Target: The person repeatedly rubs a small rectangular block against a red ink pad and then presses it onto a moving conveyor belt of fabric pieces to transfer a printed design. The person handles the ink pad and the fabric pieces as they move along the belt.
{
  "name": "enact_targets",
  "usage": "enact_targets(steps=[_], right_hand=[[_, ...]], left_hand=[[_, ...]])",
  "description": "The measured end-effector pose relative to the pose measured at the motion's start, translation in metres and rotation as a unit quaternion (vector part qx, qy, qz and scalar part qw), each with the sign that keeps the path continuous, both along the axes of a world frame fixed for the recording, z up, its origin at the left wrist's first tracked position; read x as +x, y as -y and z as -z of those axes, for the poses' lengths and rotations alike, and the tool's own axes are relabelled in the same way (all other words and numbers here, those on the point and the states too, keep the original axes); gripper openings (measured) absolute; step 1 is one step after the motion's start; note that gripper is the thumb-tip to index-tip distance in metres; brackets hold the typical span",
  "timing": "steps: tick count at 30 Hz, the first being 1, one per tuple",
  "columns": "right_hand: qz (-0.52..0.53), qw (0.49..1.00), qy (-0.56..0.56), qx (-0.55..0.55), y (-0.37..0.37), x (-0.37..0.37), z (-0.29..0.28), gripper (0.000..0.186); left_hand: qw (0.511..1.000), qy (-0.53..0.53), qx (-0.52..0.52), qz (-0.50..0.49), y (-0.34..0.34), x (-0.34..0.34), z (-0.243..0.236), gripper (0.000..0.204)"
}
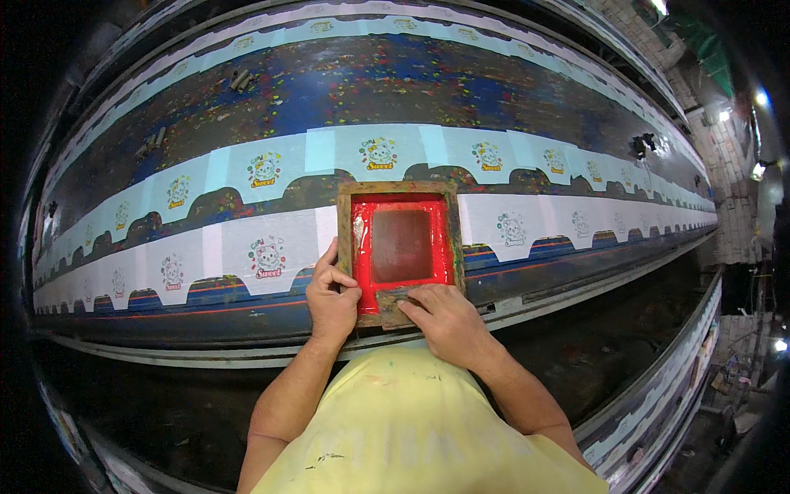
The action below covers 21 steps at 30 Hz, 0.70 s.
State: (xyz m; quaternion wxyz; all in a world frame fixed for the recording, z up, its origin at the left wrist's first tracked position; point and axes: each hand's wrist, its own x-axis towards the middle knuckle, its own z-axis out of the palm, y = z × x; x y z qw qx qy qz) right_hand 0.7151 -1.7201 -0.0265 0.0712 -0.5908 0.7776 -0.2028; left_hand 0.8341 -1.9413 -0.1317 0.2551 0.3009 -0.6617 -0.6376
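Observation:
A wooden-framed printing screen lies over the near row of white fabric pieces, right in front of me. Red ink lines its inner border around a darker mesh window. My left hand is closed on the frame's near left side, with the index finger stretched along the outer edge. At the frame's near end, my right hand grips a stained squeegee, its fingers laid over the top. The squeegee's lower edge is hidden.
A long printing table runs left to right, with a farther row of pale blue fabric pieces bearing coloured cartoon prints. Small cylindrical objects and a dark lump lie on it. A metal rail edges the near side.

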Motion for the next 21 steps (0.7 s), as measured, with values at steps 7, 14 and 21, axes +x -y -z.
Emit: enact_targets(steps=[7,14,21], right_hand=[[-0.050,0.994,0.066,0.068,0.013,-0.038,-0.022,0.034],[-0.022,0.992,0.084,0.096,0.068,-0.113,-0.016,0.037],[0.058,0.998,0.031,0.010,0.107,-0.142,0.004,0.046]], left_hand=[[1.000,0.001,-0.019,-0.005,-0.002,-0.002,0.003,0.021],[0.999,0.007,-0.046,-0.004,-0.001,-0.003,0.002,0.020],[0.999,-0.005,-0.047,0.000,-0.002,-0.003,0.004,0.020]])
